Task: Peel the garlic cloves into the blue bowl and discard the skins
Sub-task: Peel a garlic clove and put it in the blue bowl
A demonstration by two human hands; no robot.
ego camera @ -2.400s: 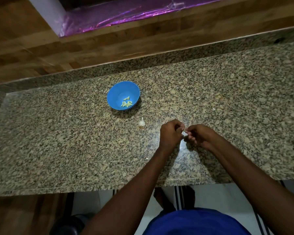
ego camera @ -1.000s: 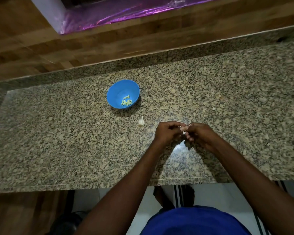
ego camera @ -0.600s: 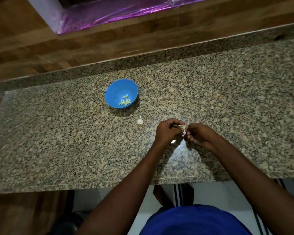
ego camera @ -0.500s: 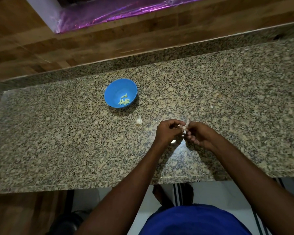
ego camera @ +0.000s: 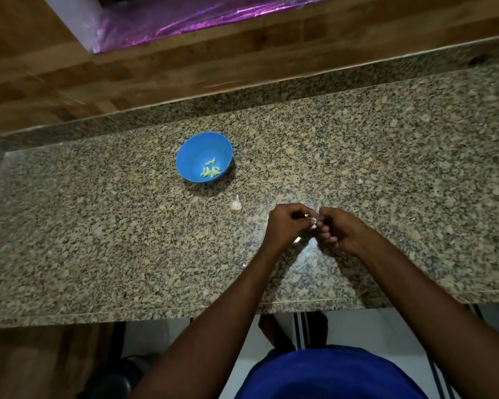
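Observation:
A blue bowl (ego camera: 195, 148) stands on the granite counter and holds several peeled garlic cloves (ego camera: 210, 169). A small white garlic bulb piece (ego camera: 236, 205) lies on the counter just below the bowl. Over the counter's middle, my left hand (ego camera: 285, 226) and my right hand (ego camera: 343, 231) meet fingertip to fingertip. Both pinch one small pale garlic clove (ego camera: 313, 220), which is mostly hidden by the fingers.
The speckled granite counter (ego camera: 98, 240) has a raised back ledge and a wooden wall behind. A small white skin scrap (ego camera: 359, 182) lies to the right of the hands. The counter's front edge runs just below my forearms.
Both hands stay together on the clove with only small finger shifts. The view has drifted slightly; bowl and bulb piece have not moved.

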